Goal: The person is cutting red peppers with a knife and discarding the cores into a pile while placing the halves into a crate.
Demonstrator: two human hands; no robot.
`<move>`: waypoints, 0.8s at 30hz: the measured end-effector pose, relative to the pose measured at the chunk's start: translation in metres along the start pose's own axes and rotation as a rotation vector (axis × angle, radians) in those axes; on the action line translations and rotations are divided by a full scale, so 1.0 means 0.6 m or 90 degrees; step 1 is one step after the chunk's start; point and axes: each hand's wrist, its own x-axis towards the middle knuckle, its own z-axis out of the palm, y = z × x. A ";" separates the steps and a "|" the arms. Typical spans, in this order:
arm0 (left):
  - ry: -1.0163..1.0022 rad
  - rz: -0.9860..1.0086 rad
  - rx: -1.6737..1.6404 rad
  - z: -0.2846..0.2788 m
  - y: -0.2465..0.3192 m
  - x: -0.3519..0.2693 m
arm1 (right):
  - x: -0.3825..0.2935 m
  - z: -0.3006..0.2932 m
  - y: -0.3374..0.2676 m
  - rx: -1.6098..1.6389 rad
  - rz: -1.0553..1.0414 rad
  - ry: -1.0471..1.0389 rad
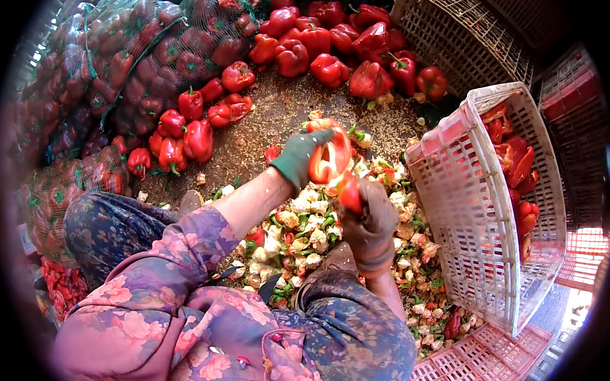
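Observation:
In a green glove, my left hand (302, 155) grips an opened red bell pepper (331, 153) whose hollow inside shows. My right hand (369, 220), in a brown glove with an orange-striped cuff, is closed on a red bell pepper piece (350, 192) just below the opened pepper. Whether the right hand also holds a tool is hidden. Beneath both hands lies a heap of cut pepper cores (293, 230) with green stems and pale seeds. Whole red bell peppers (315, 42) lie on the ground beyond the hands and to the left.
A white plastic crate (466, 196) with red pepper pieces (517, 167) stands tilted at the right. Mesh sacks of peppers (153, 59) are piled at the left. More crates (451, 39) stand at the upper right, and a pink crate (480, 363) lies low at the right. Seeds litter the floor (283, 104).

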 end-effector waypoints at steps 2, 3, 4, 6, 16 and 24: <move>-0.002 -0.090 -0.110 0.005 0.020 0.000 | -0.015 -0.024 -0.019 0.189 0.091 0.042; -0.035 -0.063 -0.058 0.003 0.027 -0.001 | -0.020 -0.042 -0.033 0.358 0.199 0.099; -0.062 -0.035 -0.005 -0.005 0.035 0.000 | -0.010 -0.066 -0.045 0.404 0.269 0.220; -0.108 -0.009 0.054 -0.021 0.046 0.002 | 0.045 -0.154 -0.048 0.091 0.231 0.506; -0.250 0.000 0.374 -0.006 0.020 -0.053 | 0.072 -0.007 -0.006 -0.122 0.080 -0.168; -0.167 -0.150 0.023 -0.021 -0.012 -0.069 | 0.006 0.030 0.043 -0.231 -0.023 -0.058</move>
